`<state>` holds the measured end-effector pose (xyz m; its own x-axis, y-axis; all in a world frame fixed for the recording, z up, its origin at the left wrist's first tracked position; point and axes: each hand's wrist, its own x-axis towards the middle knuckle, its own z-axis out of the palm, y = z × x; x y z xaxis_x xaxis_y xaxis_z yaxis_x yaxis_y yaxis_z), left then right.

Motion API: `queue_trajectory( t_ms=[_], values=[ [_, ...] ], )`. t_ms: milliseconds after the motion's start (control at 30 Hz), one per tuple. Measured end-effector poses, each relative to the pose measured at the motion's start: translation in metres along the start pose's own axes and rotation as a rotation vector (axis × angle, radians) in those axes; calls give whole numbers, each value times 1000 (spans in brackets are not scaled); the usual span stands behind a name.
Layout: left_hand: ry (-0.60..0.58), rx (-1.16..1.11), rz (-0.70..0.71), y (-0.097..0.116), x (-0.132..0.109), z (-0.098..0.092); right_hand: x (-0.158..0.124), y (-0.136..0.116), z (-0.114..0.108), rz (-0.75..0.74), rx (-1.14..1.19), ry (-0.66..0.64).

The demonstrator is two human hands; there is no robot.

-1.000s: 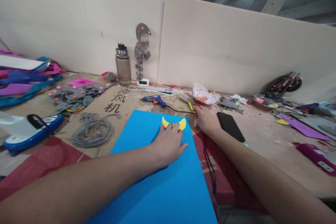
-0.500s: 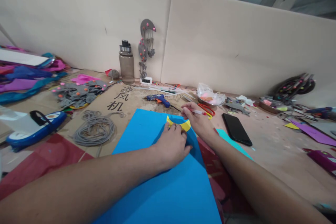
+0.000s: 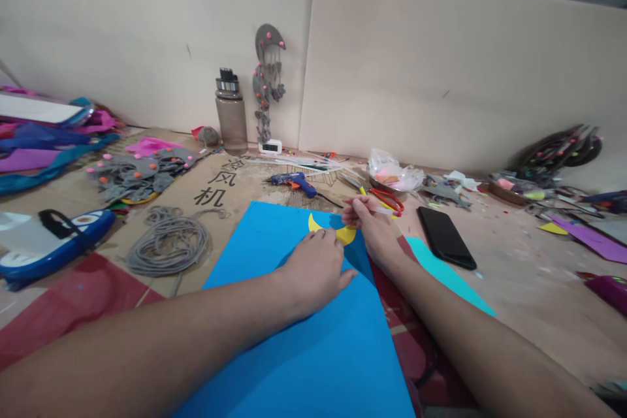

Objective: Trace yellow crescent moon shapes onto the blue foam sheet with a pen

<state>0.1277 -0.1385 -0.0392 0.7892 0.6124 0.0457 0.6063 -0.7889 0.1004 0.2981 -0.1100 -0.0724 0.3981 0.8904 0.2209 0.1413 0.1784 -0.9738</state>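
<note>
The only camera, worn on your head, looked forward and down across the workbench point(image 3: 524, 281), near enough that your left forearm point(image 3: 161, 333) loomed in from eight o'clock and your right forearm point(image 3: 480, 326) from four. Your left hand point(image 3: 316, 268) and right hand point(image 3: 373, 228) fell near centre, the pale wall point(image 3: 441, 72) towards twelve.

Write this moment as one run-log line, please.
left hand: on yellow crescent; right hand: holds pen; beneath crescent: blue sheet; beyond sheet: glue gun

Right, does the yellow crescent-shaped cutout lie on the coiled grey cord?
No, the cutout lies on the flat blue sheet, partly under the left hand.
</note>
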Motion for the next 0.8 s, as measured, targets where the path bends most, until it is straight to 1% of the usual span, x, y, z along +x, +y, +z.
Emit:
queue_trajectory(
  t_ms=[100, 167, 267, 400, 600, 800],
  values=[
    [-9, -13, -6, -1, 1, -1, 7, 1, -8, -75, 106, 101],
    [-12, -14, -8, -2, 2, -2, 10, 1, -11, -97, 179, 131],
    [-1, -17, -1, -1, 2, -2, 10, -1, -10, -76, 242, 135],
    [-8, 1, -4, -1, 1, 0, 8, -1, -8, -59, 245, 133],
    [12, 13, -5, -2, 2, 3, 8, 3, -10, -46, 206, 114],
    [19, 39, -5, -3, 3, 2, 4, 0, -7, -13, 168, 122]
  ],
)
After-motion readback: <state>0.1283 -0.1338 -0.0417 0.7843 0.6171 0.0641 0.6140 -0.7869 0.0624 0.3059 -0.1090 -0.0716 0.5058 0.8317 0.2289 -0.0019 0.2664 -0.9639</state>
